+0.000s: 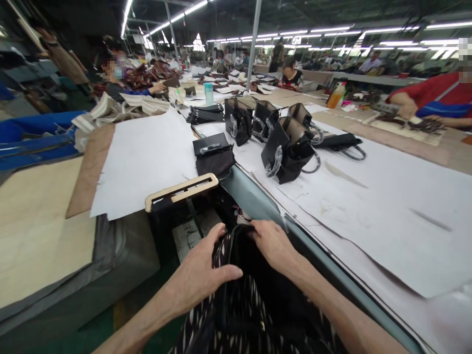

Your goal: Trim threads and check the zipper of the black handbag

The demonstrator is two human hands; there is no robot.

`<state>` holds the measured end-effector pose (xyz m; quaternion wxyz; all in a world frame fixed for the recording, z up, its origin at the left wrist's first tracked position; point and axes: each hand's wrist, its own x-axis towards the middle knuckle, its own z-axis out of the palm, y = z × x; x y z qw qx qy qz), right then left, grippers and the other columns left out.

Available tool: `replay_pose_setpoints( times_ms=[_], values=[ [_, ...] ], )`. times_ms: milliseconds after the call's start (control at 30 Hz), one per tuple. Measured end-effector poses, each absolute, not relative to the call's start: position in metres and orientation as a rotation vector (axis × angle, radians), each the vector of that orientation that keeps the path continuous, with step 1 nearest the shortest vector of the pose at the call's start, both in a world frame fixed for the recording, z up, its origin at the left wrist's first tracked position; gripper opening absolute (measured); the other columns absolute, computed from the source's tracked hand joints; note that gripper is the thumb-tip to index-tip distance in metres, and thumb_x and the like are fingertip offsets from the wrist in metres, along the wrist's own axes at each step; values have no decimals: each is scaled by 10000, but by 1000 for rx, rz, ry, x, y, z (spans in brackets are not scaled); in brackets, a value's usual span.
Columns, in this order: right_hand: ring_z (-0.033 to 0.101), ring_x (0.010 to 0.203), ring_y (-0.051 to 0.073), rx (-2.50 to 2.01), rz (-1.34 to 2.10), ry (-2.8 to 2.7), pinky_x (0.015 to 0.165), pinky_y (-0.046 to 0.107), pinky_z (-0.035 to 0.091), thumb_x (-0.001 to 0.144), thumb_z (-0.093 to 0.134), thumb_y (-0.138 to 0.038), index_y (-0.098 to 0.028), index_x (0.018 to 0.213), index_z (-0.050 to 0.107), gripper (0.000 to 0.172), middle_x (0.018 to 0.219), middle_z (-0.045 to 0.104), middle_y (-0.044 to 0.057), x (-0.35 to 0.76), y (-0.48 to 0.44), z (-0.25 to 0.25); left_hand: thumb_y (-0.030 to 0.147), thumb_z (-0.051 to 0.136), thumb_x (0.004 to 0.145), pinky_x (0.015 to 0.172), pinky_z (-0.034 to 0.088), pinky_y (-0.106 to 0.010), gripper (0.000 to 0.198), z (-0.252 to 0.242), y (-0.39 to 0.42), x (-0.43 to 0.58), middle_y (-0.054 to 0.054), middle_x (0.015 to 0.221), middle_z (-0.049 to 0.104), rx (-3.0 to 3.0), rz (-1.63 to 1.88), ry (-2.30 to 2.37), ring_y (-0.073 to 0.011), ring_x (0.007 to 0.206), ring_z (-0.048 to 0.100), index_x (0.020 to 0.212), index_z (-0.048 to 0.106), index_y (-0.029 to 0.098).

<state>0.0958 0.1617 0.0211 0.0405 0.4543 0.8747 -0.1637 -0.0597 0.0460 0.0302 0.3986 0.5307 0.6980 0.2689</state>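
Observation:
My left hand (201, 268) and my right hand (271, 243) are low in the head view, at my lap, below the table edge. Both grip a black piece of fabric or bag (243, 275) between them; the left thumb presses on its near side, the right fingers curl over its top edge. What exactly the piece is I cannot make out. Just beyond it a tan slotted template (182, 189) lies on the table edge, with a black flat bag part (214, 152) behind it.
Several upright black handbags (289, 147) with clear-wrapped handles stand on the white paper-covered table (368, 206). A white sheet (143, 157) covers the left table. Other people work at far tables; a red sleeve (431, 91) is at right. A gap lies between the tables.

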Motion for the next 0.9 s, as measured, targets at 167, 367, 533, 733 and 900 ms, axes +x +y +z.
replay_pose_setpoints(
  times_ms=[167, 367, 533, 733, 900],
  values=[
    [576, 877, 220, 1490, -286, 2685, 675, 287, 345, 834, 410, -210, -163, 834, 602, 198, 888, 648, 106, 74, 189, 46, 400, 692, 607, 974, 333, -376, 931, 21, 63, -73, -112, 1300, 444, 1377, 656, 1880, -266, 1151, 438, 1360, 179, 208],
    [590, 827, 220, 1540, -188, 2670, 655, 285, 353, 814, 446, -203, -160, 795, 605, 165, 838, 652, 101, 77, 173, 55, 182, 561, 642, 817, 415, -320, 567, 6, 94, -94, -63, 1044, 618, 1601, 609, 1941, -242, 958, 557, 1200, 461, 199],
    [585, 782, 198, 1520, -356, 2641, 651, 274, 350, 784, 480, -200, -190, 743, 591, 119, 784, 645, 50, 114, 136, 46, 104, 475, 598, 559, 400, -199, 269, 14, 96, -119, 32, 687, 598, 1632, 443, 1421, -141, 653, 542, 810, 632, 154],
    [565, 700, 163, 1600, -748, 2472, 602, 244, 334, 743, 486, -176, -201, 657, 581, 130, 699, 628, 18, 142, 107, 32, 117, 553, 588, 522, 392, -184, 250, 14, 86, -107, 49, 695, 595, 1586, 145, 1265, -139, 643, 541, 820, 615, 187],
    [559, 679, 160, 1635, -743, 2455, 599, 249, 328, 733, 499, -182, -200, 646, 580, 120, 692, 622, 19, 143, 112, 21, 171, 618, 638, 664, 396, -220, 313, 12, 85, -84, 18, 837, 611, 1936, 190, 1465, -184, 817, 548, 945, 583, 222]
  ],
)
